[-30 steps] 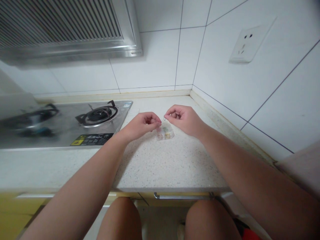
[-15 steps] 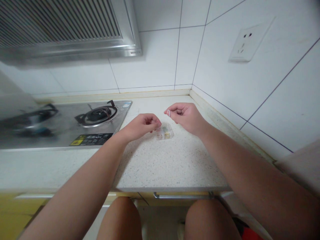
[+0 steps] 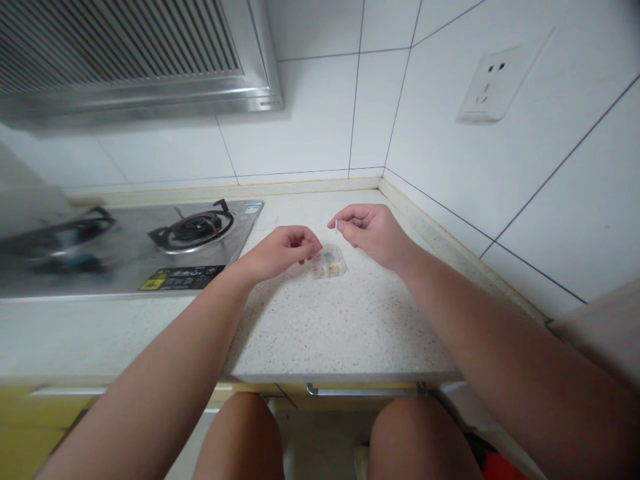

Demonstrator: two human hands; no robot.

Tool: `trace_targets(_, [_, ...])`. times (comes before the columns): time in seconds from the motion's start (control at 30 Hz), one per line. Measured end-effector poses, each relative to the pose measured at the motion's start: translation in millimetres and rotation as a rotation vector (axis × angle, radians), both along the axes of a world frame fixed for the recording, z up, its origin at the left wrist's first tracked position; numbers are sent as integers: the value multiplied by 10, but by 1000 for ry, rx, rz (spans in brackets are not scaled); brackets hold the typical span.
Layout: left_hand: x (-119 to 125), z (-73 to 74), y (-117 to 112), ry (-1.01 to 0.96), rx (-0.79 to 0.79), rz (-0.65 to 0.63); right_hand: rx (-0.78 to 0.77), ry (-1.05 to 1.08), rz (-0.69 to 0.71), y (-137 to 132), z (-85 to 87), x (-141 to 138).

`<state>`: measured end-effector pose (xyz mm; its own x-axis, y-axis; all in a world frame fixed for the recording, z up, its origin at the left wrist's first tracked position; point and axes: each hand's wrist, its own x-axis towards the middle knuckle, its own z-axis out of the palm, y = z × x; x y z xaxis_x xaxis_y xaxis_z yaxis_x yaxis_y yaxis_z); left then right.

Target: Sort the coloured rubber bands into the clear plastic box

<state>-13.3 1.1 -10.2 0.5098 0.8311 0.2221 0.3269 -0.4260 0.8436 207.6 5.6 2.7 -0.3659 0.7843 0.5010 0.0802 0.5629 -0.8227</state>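
Observation:
On the counter lies a small clear plastic box (image 3: 336, 269) with compartments, holding tiny items, some of them yellowish. The fingers of my left hand (image 3: 287, 250) are closed at its back left corner and partly cover it. Just behind and to the right, my right hand (image 3: 373, 233) pinches a small white ring (image 3: 337, 227) between thumb and forefinger, above the counter. The ring appears almost edge-on, as a thin pale line.
A gas stove (image 3: 200, 230) with a black burner is set into the speckled counter (image 3: 320, 333) on the left, under a metal range hood (image 3: 175, 93). Tiled walls meet behind the counter; a power socket (image 3: 487, 83) sits on the right wall. A drawer handle (image 3: 365, 392) runs below the front edge.
The white ring in my right hand has turned from an open loop to nearly edge-on. My left hand has barely moved and stays at the box.

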Motion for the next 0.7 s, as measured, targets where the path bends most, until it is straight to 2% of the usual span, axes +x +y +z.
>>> trace_targets(0.7, [1, 35, -21, 67, -2, -5, 78, 26, -20, 72, -51, -10])
